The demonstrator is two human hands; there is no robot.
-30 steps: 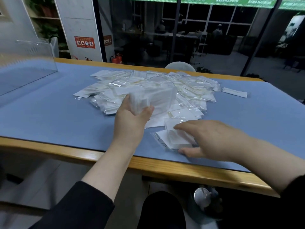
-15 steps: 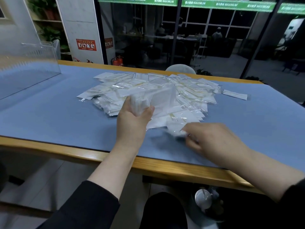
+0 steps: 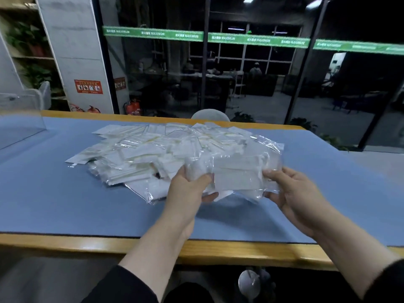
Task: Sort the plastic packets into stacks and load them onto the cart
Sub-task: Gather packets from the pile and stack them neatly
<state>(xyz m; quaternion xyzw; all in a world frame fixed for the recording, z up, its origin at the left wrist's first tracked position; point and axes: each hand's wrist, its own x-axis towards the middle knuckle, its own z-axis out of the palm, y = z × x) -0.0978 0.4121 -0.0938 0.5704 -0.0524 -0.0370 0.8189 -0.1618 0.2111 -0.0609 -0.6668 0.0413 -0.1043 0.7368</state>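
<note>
Two-handed grip: left hand (image 3: 188, 191) and right hand (image 3: 295, 191) each pinch an end of a gathered stack of clear plastic packets (image 3: 235, 171), held just above the blue-matted desk (image 3: 65, 204) near its front edge. Squaring the edges before release would keep the slippery stack together. Loose pile of packets (image 3: 153, 149) lies toward the far edge. Packet count and contents are indistinct; no cart is visible.

A long wooden-edged table (image 3: 153, 246) covered by a blue felt mat (image 3: 54, 193) carries a loose heap of clear plastic packets (image 3: 140, 154) and a transparent acrylic box (image 3: 19, 121) at its far left.
</note>
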